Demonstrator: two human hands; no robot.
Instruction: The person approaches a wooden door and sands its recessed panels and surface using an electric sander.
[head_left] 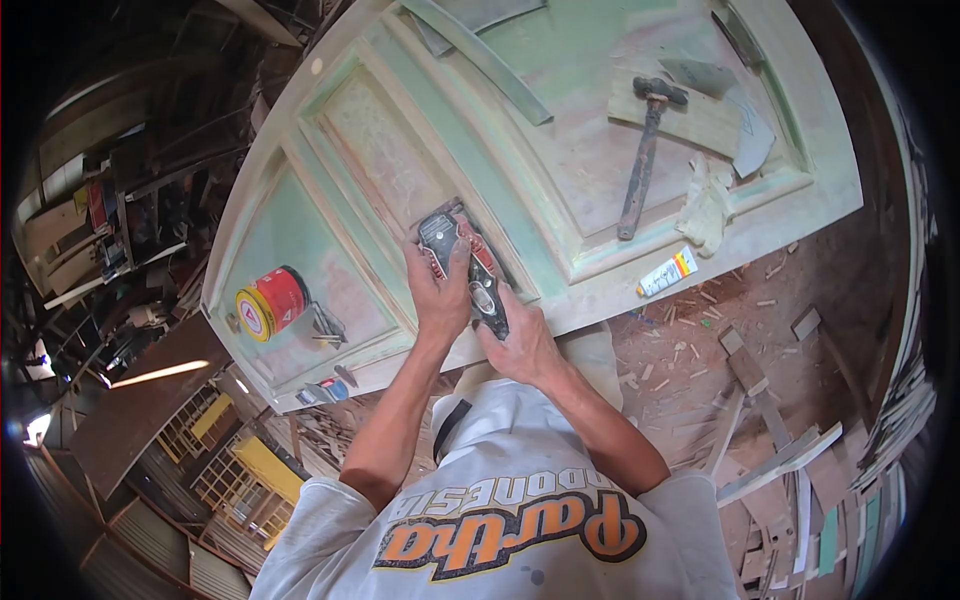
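Note:
A black and red electric sander (pixel 437 234) rests on the recessed middle panel of a pale green and white wooden door (pixel 368 150). My left hand (pixel 441 295) is wrapped round the front part of the sander, thumb and fingers on either side of its body. My right hand (pixel 520 345) grips the rear handle, close to the door's near edge. The sander's base is mostly hidden by its body and my hands. Dust and patchy filler cover the panel around it.
A red and yellow tin (pixel 272 303) lies on the door's left part. On the right are a hammer (pixel 650 150), a crumpled glove (pixel 706 205) and a yellow and white tube (pixel 667 273). A long strip (pixel 485 60) lies at the top. Wood scraps (pixel 770 400) litter the floor.

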